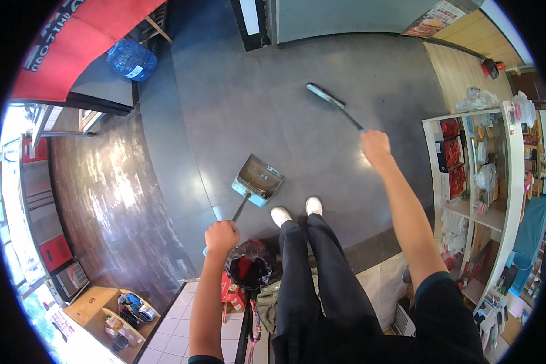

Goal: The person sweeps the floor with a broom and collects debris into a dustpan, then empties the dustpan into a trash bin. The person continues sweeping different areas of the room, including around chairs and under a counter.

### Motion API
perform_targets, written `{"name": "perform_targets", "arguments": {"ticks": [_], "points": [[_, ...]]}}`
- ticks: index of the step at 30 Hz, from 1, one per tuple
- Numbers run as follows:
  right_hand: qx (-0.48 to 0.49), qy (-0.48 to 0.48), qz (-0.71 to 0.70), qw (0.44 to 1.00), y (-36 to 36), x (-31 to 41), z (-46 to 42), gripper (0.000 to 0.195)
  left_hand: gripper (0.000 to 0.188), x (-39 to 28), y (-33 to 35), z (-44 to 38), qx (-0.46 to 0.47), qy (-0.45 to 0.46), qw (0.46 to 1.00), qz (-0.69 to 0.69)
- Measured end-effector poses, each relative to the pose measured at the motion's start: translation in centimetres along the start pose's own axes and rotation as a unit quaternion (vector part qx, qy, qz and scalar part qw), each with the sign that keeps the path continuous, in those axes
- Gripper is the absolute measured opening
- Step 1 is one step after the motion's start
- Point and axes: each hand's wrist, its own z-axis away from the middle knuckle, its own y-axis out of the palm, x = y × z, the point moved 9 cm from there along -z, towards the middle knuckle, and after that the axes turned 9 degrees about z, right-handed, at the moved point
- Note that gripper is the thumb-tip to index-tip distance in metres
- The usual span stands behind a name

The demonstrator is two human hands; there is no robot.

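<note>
My left hand (221,237) is closed around the handle of a long-handled dustpan (260,178). The pan is worn and pale blue at its back edge, and rests on the grey floor (236,104) ahead of my feet. In my right hand (376,144) is the handle of a broom (326,94), whose narrow head is out in front, with its bristles mostly hidden. Broom head and dustpan are well apart. Some small pale bits show in the pan, too small to name. My white shoes (297,211) stand just right of the dustpan.
A bin with a black liner (250,264) stands beside my left leg. On the right is a white shelf unit (464,113) with plastic bags and red packages. A blue water bottle (133,60) is at the upper left, near a red banner (104,32). A grey panel (341,18) borders the far floor.
</note>
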Motion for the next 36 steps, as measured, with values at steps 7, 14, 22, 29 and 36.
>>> {"name": "perform_targets", "arguments": {"ticks": [7,14,22,29,36], "points": [[0.069,-0.173,-0.053,0.981,-2.1,15.0,6.7,0.009,0.017,0.6,-2.1,-2.1,-0.012,-0.003,1.000,0.005],[0.126,-0.147,-0.120,0.974,-3.5,9.9,9.0,0.014,0.016,0.9,-1.6,-2.0,-0.018,-0.003,1.000,-0.012],[0.128,0.044,-0.065,0.989,-3.8,0.9,15.3,0.034,0.022,2.8,-1.4,0.2,-0.054,-0.019,0.998,0.022],[0.171,0.106,-0.019,0.979,1.7,2.4,16.4,0.025,0.022,10.1,-0.2,5.4,-0.153,-0.091,0.978,0.105],[0.238,0.071,-0.077,0.966,6.4,15.8,22.6,0.017,0.021,16.3,1.3,14.8,-0.331,-0.232,0.830,0.384]]}}
